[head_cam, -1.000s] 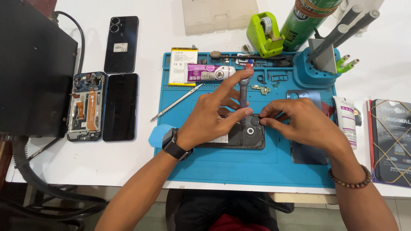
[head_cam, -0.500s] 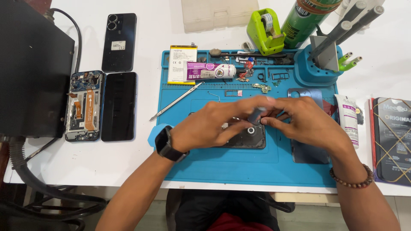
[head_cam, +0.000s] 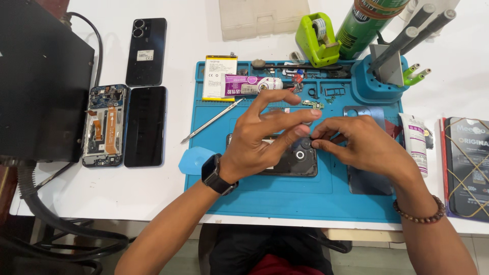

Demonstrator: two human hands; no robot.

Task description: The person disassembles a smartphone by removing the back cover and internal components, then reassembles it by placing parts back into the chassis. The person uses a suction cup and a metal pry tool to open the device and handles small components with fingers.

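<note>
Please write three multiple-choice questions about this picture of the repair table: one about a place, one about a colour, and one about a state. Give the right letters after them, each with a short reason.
1. Where does the green tape dispenser stand?
A. at the far edge of the blue mat
B. on the black box at the left
C. under the table

2. What colour is the watch on the left hand?
A. white
B. black
C. red

3. How does the opened phone left of the mat lie?
A. shut, with the glass up
B. standing on its edge
C. flat, with its inner parts showing

Answers:
1 A: the dispenser stands on the white table just beyond the mat's far edge.
2 B: the strap and case at the wrist are black.
3 C: boards and an orange ribbon cable show inside its frame.
</note>
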